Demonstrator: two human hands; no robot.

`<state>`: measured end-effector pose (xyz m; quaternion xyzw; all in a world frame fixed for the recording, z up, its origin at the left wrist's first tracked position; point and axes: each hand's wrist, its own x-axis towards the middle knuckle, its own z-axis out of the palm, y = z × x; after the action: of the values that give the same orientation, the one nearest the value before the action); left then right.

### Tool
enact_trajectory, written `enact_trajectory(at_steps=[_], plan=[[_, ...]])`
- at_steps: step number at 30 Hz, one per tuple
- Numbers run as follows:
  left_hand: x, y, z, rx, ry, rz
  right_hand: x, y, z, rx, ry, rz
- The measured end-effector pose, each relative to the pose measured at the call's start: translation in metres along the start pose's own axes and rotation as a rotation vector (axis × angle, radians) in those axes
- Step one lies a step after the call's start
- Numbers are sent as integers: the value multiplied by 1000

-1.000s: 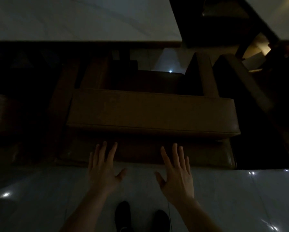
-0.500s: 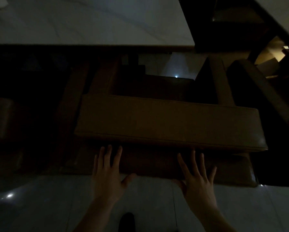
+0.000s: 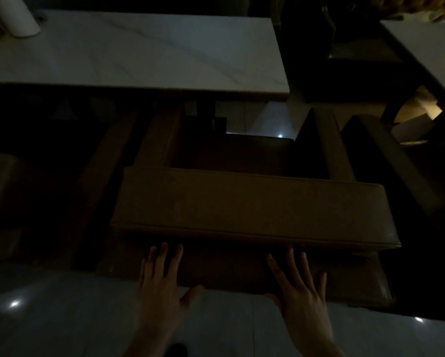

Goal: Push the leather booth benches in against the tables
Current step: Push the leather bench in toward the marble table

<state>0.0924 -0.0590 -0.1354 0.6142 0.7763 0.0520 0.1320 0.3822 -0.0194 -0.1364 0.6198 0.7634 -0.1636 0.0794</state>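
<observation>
Left hand [image 3: 162,282]: lower centre of frame, palm flat, fingers spread and pointing up-frame, thumb splayed right; pressed against back panel of leather booth bench [image 3: 249,204]; nothing grasped. Right hand [image 3: 302,292]: lower right of centre, same flat spread pose, fingers angled slightly left, on same panel; nothing grasped. Forearms enter from bottom edge. Bench: brown, centre frame, top cushion edge just above fingertips. Marble table [image 3: 139,55]: upper left, beyond bench. White cylinder [image 3: 16,16]: top left corner, on table. Scene dim.
</observation>
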Motion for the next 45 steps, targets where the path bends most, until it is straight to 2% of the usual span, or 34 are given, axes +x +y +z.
enact_trajectory(at_steps=[2, 6, 11, 15, 18, 19, 23, 27, 32, 45], plan=[[-7, 19, 6, -1, -16, -11, -4, 22, -7, 4, -9, 16], [-17, 44, 9, 52, -40, -17, -16, 66, -23, -43, -45, 181], [-16, 53, 12, 24, -51, -110, -10, 83, -26, -75, -138, 121], [-7, 53, 12, -26, -38, -95, -1, 79, -32, -29, -175, 149], [2, 52, 11, -45, 9, -73, 8, 74, -38, -38, -125, 113], [8, 52, 11, -37, 15, -76, 12, 73, -39, -27, -164, 128], [41, 50, 6, -5, -16, -79, 37, 81, -33, -61, -92, 112], [60, 58, 8, 11, -11, -76, 59, 88, -45, -100, -99, 118], [63, 69, 15, -82, 25, -75, 65, 103, -49, -93, -79, 115], [51, 63, 10, 6, -20, -104, 48, 95, -48, -129, -51, 115]])
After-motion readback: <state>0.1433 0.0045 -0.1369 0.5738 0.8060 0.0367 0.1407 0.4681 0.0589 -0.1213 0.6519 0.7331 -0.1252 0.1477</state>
